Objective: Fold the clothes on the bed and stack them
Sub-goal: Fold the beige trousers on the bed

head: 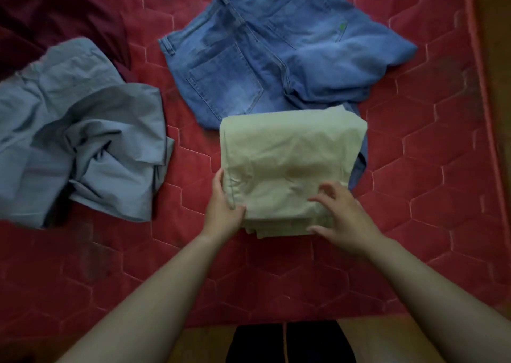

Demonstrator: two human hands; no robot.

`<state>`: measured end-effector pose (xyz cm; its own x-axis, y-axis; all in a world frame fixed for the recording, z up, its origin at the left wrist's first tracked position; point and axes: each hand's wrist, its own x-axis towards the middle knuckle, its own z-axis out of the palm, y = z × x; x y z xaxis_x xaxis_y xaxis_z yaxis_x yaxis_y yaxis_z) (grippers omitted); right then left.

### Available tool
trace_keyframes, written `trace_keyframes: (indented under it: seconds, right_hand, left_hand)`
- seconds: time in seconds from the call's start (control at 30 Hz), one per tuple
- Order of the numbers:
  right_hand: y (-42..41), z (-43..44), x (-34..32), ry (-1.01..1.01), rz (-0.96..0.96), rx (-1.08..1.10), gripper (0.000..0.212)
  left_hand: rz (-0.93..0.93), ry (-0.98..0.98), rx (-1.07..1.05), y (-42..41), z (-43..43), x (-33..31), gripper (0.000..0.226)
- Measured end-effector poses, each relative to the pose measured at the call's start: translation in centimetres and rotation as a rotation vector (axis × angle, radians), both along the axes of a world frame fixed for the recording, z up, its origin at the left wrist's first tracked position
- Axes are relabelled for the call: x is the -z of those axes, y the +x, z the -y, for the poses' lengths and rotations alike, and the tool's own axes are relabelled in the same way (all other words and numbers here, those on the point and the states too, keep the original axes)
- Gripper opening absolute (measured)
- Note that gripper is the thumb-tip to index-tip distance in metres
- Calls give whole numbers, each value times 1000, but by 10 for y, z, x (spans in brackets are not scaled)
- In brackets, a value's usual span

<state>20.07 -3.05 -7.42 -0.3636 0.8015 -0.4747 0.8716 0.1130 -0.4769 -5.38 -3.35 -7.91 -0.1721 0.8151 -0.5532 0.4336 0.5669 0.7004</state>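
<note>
A folded beige garment (290,152) lies in the middle of the red quilted bed (428,155), its far edge over the blue jeans (249,58). My left hand (224,207) grips the beige bundle's near left corner, thumb on top and fingers along the side. My right hand (343,216) holds the near right edge, fingers spread on top and thumb at the layered front. The jeans lie spread out and partly folded beyond it. A crumpled grey-blue garment (83,141) lies unfolded to the left.
A dark maroon cloth (60,11) lies at the far left under the grey-blue garment. The bed's right edge (481,86) meets a wooden floor. The bed's near edge runs just in front of my legs (287,340).
</note>
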Motion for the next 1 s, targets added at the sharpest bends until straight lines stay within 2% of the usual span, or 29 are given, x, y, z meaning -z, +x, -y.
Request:
trace_keyframes:
  seconds: [0.07, 0.13, 0.2, 0.27, 0.33, 0.43, 0.53, 0.6, 0.67, 0.7, 0.8, 0.9, 1.0]
  right_hand:
    - [-1, -7, 7, 101, -66, 207, 64]
    - [-7, -20, 12, 235, -71, 483, 73]
    - [-18, -30, 16, 209, -114, 670, 81]
    - [-26, -30, 17, 137, -177, 719, 82]
    - [-30, -21, 11, 163, -215, 724, 78]
    - [-26, 3, -4, 209, -229, 730, 78]
    - [-18, 33, -10, 111, -171, 690, 84]
    - [-14, 46, -9, 62, -38, 664, 87]
    - [-14, 39, -7, 173, 140, 645, 83]
    - [-16, 29, -6, 252, 157, 623, 80]
    - [-35, -13, 5, 444, 41, 443, 63]
    - [-59, -45, 33, 450, 43, 316, 55]
    - [-66, -48, 71, 416, 158, 205, 54]
  left_hand:
    - [14, -49, -12, 1, -6, 11, 92]
    - [-6, -61, -78, 4, -20, 22, 89]
    - [-61, -65, -136, 8, -31, 27, 77]
    - [-135, -47, -176, 8, -32, 25, 59]
    - [-169, 0, -154, 8, -23, 17, 50]
    - [-136, 15, -87, 11, 4, 1, 51]
    - [-171, -114, 12, 15, 36, -6, 65]
    - [-305, -172, 70, 16, 43, -6, 81]
    - [-478, -48, 111, 18, 32, -8, 85]
    - [-531, 61, 160, 22, 21, -7, 82]
    - [-607, 299, 373, 43, -20, 4, 66]
    - [-659, 312, 506, 60, -46, 35, 57]
    - [-746, 333, 538, 52, -45, 74, 55]
